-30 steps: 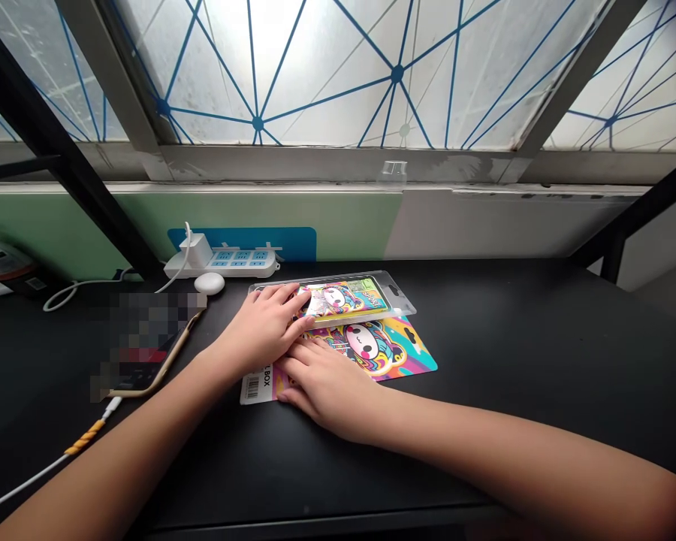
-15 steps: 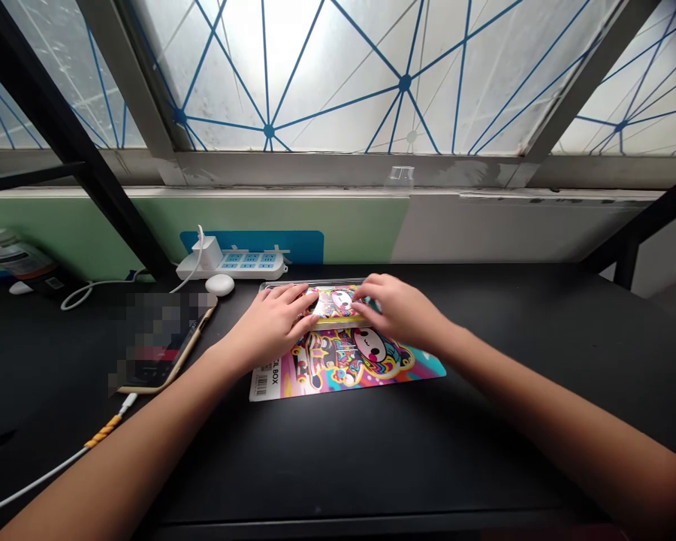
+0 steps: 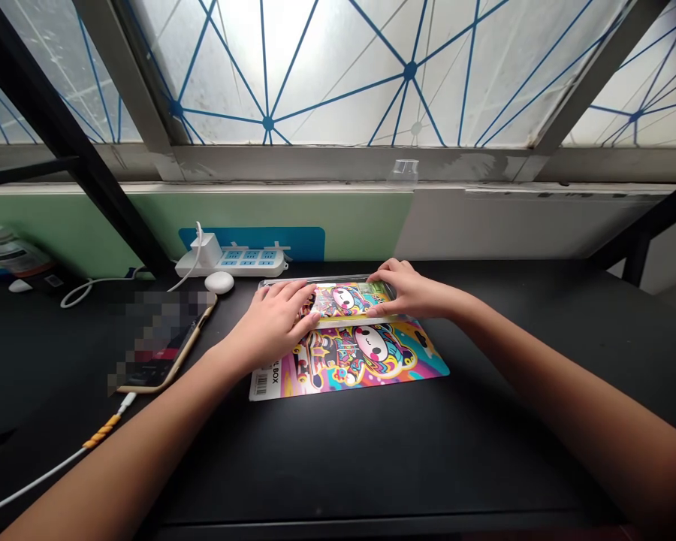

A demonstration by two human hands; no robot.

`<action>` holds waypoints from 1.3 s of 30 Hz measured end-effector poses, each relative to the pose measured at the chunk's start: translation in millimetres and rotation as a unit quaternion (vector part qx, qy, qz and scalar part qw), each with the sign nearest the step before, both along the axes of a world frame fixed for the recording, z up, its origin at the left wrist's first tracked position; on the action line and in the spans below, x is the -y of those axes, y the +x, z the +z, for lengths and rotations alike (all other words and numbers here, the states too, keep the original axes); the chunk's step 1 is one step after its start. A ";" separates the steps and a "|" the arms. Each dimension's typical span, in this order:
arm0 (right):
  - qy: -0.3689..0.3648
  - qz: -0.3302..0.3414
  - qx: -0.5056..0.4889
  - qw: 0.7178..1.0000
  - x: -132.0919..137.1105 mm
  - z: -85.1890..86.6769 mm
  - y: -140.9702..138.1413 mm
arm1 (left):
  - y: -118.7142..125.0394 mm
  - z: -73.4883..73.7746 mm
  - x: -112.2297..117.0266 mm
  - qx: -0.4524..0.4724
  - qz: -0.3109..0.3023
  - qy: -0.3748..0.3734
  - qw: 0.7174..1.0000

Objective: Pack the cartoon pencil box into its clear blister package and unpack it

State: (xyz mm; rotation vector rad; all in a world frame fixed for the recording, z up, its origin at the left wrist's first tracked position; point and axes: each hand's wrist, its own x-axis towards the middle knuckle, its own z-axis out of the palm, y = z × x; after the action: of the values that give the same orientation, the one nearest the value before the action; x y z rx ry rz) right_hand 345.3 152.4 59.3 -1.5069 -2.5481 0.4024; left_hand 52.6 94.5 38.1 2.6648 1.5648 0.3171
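Note:
A colourful pencil box [image 3: 346,300] in a clear plastic blister lies on the black desk [image 3: 484,421], just behind a flat cartoon-printed card [image 3: 360,357] with a barcode at its left end. My left hand [image 3: 273,319] lies on the box's left end with fingers curled over it. At the box's right end, my right hand [image 3: 408,291] grips the edge with curled fingers. Both hands hold the box against the desk.
A phone [image 3: 161,349] on a white cable lies left of the card. Behind it sit a white power strip [image 3: 233,261] with a plug, a small white oval item [image 3: 219,282], and a bottle [image 3: 14,255] at the far left. A window ledge runs behind.
My right hand left the printed card, moved up over the pencil box, then slid to its right end. The left hand stayed on the box's left end.

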 end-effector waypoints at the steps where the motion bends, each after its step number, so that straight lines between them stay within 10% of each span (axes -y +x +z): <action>1: 0.008 -0.004 -0.002 1.000 0.7 -0.8 -0.3 | -0.5 0.7 -0.3 0.006 0.002 -0.002 1.000; 23: 0.228 0.020 -0.042 0.973 31.2 5.3 -13.5 | -33.8 8.9 -15.9 0.130 -0.063 0.148 0.978; 30: 0.413 0.127 -0.083 0.898 90.7 15.2 5.5 | -28.6 29.9 43.2 0.099 -0.135 0.292 0.941; 39: 0.299 0.177 -0.163 0.923 144.4 -47.8 19.4 | -50.9 -25.3 102.5 0.070 -0.196 0.105 0.972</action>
State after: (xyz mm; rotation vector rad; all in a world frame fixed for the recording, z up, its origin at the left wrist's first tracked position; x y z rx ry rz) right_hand 364.7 8.1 11.6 -0.7018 -2.3510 -0.0897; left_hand 1.7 -8.0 12.8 2.9477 0.9831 0.6630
